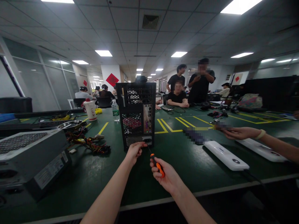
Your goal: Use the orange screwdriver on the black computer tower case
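Observation:
A black computer case (137,107) stands upright with its back panel facing me. My left hand (135,152) is at the panel's bottom edge, its fingers closed and the index finger pointing right near the lower right corner; whatever they may pinch is too small to make out. In my right hand (164,174) is a screwdriver (159,168) with an orange and black handle. Its thin shaft slants up and left toward the left fingertips. Whether the tip touches the case I cannot tell.
A grey power supply unit (35,161) sits at the left, with tangled cables (93,141) and a metal bowl (70,124) behind. A bottle (115,110) and cup (90,109) stand beyond. At right, another person's hand (243,133) holds something above a white power bank-like device (226,155).

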`<state>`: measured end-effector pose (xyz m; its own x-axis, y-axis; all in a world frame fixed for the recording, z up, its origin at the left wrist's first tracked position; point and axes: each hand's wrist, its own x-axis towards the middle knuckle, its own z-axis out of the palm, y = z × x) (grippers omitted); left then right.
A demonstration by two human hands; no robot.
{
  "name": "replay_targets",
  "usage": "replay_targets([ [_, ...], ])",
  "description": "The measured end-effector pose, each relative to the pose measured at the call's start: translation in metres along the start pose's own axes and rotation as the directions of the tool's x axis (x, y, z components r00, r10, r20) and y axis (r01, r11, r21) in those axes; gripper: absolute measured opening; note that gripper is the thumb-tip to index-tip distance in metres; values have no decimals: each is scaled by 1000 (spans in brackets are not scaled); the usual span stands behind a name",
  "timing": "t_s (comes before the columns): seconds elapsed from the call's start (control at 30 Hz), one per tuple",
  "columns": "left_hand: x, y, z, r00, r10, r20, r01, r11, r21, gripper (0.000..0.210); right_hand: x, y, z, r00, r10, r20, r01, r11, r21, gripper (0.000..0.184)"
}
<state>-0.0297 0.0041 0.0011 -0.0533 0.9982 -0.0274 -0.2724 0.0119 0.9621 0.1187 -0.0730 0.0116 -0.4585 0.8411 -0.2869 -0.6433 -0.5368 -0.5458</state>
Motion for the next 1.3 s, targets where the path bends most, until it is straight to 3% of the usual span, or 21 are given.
replay_targets([
  [0.27, -2, 4, 1, 998, -57, -28, 57, 998, 7, 25, -7, -15, -16, 1000, -30, -1, 30, 999, 26, 12],
  [1.03, -1, -1, 1, 1000, -22, -17, 24, 986, 163, 26, 4, -15, -8, 998, -43, -50, 43, 999, 6, 8],
  [1.17, -1, -1, 1, 1000, -7, -16, 10, 982, 190, 25, 7, -10, -9, 984, -158, -86, 148, 983, -109, 5],
  [1.3, -1, -2, 0, 1000, -16, 11, 13, 984, 178, 27, 9, -6, -9, 933, -343, -112, 300, 909, -289, 14],
])
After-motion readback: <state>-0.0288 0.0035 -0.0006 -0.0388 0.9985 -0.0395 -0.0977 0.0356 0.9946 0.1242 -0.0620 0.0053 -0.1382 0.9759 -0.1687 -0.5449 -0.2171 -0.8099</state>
